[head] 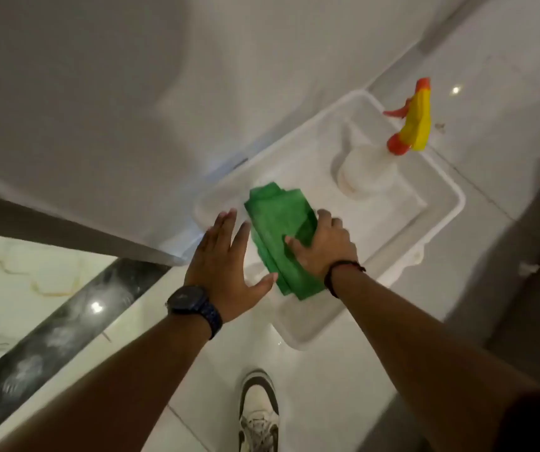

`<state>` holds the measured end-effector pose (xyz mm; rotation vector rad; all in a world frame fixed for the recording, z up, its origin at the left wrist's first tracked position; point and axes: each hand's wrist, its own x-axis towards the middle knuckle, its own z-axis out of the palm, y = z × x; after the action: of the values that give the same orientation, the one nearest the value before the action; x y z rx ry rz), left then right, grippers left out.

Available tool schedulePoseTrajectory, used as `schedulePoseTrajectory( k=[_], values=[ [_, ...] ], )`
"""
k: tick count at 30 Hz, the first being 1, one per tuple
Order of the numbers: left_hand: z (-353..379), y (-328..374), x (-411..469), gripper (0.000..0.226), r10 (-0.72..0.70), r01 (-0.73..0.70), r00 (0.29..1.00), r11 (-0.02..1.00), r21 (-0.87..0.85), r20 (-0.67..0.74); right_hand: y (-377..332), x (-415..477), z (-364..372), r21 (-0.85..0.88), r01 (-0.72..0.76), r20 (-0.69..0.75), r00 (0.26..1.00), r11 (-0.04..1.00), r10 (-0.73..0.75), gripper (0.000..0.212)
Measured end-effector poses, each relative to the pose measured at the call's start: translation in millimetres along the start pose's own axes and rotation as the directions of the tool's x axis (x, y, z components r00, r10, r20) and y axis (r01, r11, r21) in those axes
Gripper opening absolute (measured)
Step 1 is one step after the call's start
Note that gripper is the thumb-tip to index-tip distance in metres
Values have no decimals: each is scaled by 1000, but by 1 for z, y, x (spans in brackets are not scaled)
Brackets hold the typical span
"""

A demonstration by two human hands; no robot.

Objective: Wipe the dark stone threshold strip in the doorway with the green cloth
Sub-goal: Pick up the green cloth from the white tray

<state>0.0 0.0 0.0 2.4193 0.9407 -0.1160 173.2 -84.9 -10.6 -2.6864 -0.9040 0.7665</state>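
A folded green cloth [273, 230] lies in a white tray [438, 223] on the floor. My right hand [322, 246] is closed around the cloth's right edge, thumb on top and fingers curled over its side. My left hand [226, 265], with a dark watch on the wrist, hovers flat with fingers spread just left of the cloth, thumb tip near its lower edge. The dark stone threshold strip [56, 331] runs diagonally at lower left, from the doorway edge down to the frame's corner, with pale smears on its surface.
A white spray bottle [366, 171] with a yellow and orange trigger head stands in the tray's far end. A white wall or door panel [99, 125] fills the upper left. My shoe [259, 409] rests on the white floor tiles at the bottom.
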Motion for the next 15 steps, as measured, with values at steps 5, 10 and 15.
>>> schedulePoseTrajectory(
  k=[5,10,15],
  values=[
    [25,-10,7,89,100,-98,995,984,145,-3,4,21,18,36,-3,-35,999,999,4,67],
    [12,-19,1,91,183,-183,983,976,118,18,-9,21,4,128,-41,107,994,991,28,36],
    [-26,-59,-59,93,29,-29,1000,999,17,12,-52,-35,-27,17,282,85,956,959,-282,30]
  ],
)
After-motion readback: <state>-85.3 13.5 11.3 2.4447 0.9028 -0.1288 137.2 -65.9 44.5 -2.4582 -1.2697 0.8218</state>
